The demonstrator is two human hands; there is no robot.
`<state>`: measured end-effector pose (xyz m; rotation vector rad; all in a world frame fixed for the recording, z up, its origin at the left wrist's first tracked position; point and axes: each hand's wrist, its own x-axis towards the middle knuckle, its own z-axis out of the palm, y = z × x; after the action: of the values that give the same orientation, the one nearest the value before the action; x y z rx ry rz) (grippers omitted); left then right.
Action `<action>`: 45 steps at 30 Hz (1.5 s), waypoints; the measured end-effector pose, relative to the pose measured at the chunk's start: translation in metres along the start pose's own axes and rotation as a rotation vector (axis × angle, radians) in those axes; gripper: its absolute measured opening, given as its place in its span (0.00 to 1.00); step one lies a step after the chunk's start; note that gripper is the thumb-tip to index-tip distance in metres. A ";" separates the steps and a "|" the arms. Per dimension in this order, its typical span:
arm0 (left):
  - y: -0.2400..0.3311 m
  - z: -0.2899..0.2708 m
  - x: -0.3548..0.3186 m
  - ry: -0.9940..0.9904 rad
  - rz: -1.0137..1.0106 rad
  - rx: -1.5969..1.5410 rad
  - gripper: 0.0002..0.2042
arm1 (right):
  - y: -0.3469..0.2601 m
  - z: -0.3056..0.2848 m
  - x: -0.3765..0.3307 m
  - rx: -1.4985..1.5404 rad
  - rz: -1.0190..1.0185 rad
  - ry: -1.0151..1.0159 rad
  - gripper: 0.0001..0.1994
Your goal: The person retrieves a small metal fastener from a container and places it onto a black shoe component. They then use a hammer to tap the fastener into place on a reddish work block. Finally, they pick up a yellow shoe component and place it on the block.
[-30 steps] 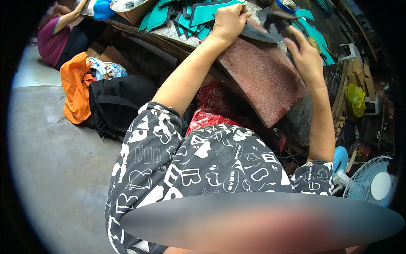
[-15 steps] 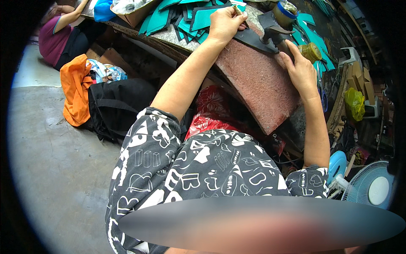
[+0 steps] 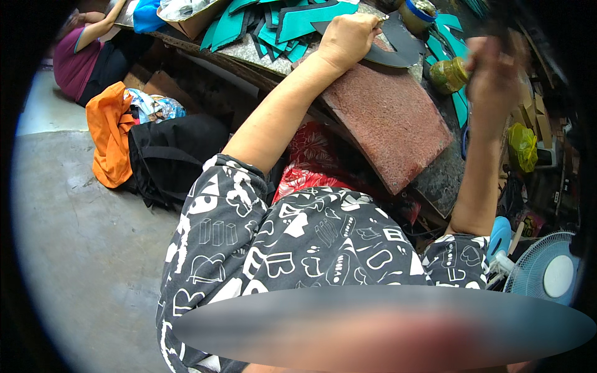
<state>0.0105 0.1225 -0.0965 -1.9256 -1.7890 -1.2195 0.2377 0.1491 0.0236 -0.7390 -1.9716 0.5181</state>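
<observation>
My left hand (image 3: 349, 42) is closed over a curved black flat piece (image 3: 401, 46) on the bench. A small pale bit shows at its fingertips, too small to make out. The black piece lies across the far end of a reddish, rough slab (image 3: 388, 124). My right hand (image 3: 494, 74) is raised at the right, smeared by motion, closed round the handle of a hammer (image 3: 509, 25). The hammer shows now only as a dark blur above the hand. Beneath and left of it stands a jar of yellowish stuff (image 3: 448, 76).
Teal pieces with black edges (image 3: 311, 22) pile up beyond my left hand. A blue-rimmed jar (image 3: 418, 15) stands at the far edge of view. A fan (image 3: 556, 276) is at the lower right. Bags and an orange cloth (image 3: 109, 137) lie left; another person (image 3: 84, 53) sits far left.
My right hand has lifted the hammer off the black piece, up and to the right. My left hand has moved slightly right and nearer, and more of the black piece shows.
</observation>
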 end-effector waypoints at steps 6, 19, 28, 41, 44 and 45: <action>-0.007 -0.002 -0.003 0.088 -0.111 -0.132 0.08 | 0.060 0.028 -0.041 -0.404 0.114 -0.327 0.23; -0.023 0.004 -0.007 0.019 -0.581 -0.712 0.07 | 0.071 0.038 -0.060 -0.473 0.196 -0.439 0.24; -0.010 -0.006 -0.003 0.041 -0.141 -0.260 0.09 | 0.025 0.000 -0.011 -0.097 -0.057 -0.160 0.19; -0.006 0.000 -0.006 0.115 -0.121 -0.040 0.08 | 0.047 0.021 -0.048 -0.523 0.160 -0.407 0.23; -0.018 -0.003 -0.005 -0.117 -0.753 -0.719 0.13 | 0.047 0.023 -0.054 -0.581 0.189 -0.446 0.23; -0.019 -0.001 -0.005 -0.012 -0.701 -1.026 0.15 | 0.047 0.026 -0.057 -0.582 0.190 -0.443 0.23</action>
<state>-0.0072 0.1225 -0.1055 -1.6437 -2.1366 -2.7836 0.2496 0.1432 -0.0536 -1.2656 -2.5208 0.2186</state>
